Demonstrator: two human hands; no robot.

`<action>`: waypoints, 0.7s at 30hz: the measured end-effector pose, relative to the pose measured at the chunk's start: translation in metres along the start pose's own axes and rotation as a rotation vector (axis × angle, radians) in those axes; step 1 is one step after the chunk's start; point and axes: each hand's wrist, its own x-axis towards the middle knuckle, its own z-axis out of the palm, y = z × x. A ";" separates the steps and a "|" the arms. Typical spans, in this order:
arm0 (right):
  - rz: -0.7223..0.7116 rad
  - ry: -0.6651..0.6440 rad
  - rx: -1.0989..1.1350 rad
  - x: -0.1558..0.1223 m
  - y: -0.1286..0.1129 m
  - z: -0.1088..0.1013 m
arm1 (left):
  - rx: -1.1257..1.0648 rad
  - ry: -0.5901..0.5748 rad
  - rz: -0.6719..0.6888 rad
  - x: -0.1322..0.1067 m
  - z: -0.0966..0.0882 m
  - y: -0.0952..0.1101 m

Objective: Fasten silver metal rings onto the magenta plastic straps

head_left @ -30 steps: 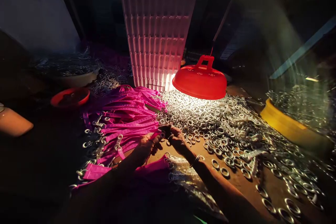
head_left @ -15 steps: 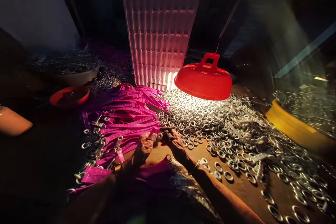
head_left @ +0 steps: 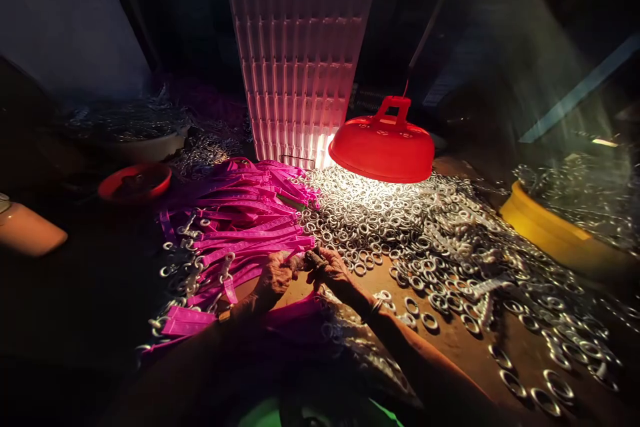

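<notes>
My left hand (head_left: 275, 275) is closed in a pinch, its fingertips meeting those of my right hand (head_left: 336, 273) above the brown tabletop. A metal ring showed at the left fingertips a moment ago; the fingers now hide it. Dark, rough wrappings cover some fingers of both hands. The right fingers are also pinched, and what they grip is hidden. Just beyond and left of the hands lies a heap of pink straps (head_left: 250, 240), some with metal rings at their ends. Right of the hands spreads a large pile of loose metal rings (head_left: 360, 220).
A red lamp shade (head_left: 383, 150) hangs low over the rings. Behind it stands a ridged translucent panel (head_left: 300, 60). A yellow basin (head_left: 543, 220) with metal pieces is at the right, a red bowl (head_left: 135, 192) at the left. More pink fabric (head_left: 295, 310) lies below the hands.
My hands have come together, closing the gap between the fingertips and covering the ring. The view has shifted slightly, moving the lamp and basin a little left.
</notes>
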 end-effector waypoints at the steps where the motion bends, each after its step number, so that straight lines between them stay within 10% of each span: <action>1: 0.021 -0.006 0.021 0.000 0.003 -0.001 | 0.025 0.025 0.021 -0.001 -0.002 -0.003; 12: 0.065 0.083 -0.075 0.003 0.008 0.002 | 0.027 -0.097 0.155 -0.011 -0.002 0.001; 21: -0.529 0.234 -0.885 -0.001 0.003 0.002 | 0.060 -0.079 0.064 0.005 -0.026 0.000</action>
